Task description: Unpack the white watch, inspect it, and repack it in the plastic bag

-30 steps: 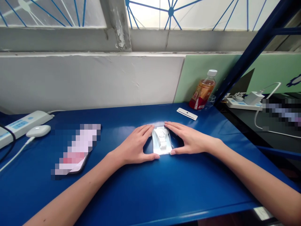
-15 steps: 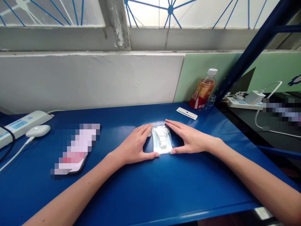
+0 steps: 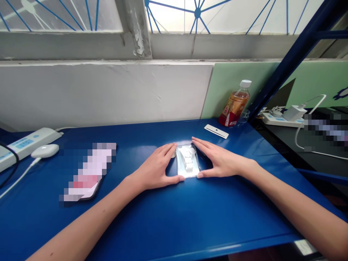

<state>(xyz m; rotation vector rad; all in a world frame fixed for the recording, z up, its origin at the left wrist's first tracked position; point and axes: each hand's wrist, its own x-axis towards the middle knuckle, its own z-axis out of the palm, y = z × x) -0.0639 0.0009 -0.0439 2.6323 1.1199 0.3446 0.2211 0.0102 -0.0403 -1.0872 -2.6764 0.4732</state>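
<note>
A clear plastic packet [image 3: 180,172] with a white, strap-like item [image 3: 187,159] inside lies flat on the blue table [image 3: 174,217]. My left hand [image 3: 156,166] rests along its left side, thumb stretched to the lower left corner and fingertips by the upper left one. On the right, my right hand [image 3: 217,159] mirrors it, its thumb at the lower right corner and its fingers angled toward the top edge. Both hands have thumb and fingers spread apart, neither closed around the packet. A small, pale round thing [image 3: 174,154] peeks out beside my left fingers, mostly hidden.
Left of my arm lies a phone [image 3: 94,190], its screen blurred out. Farther left are a power strip [image 3: 35,139] and a white charger [image 3: 46,150] on a cable. Behind my right hand are a flat white strip [image 3: 216,131] and a drink bottle [image 3: 234,108] near a blue post [image 3: 282,61].
The view shifts very slightly. Both hands and the packet stay in place on the table.
</note>
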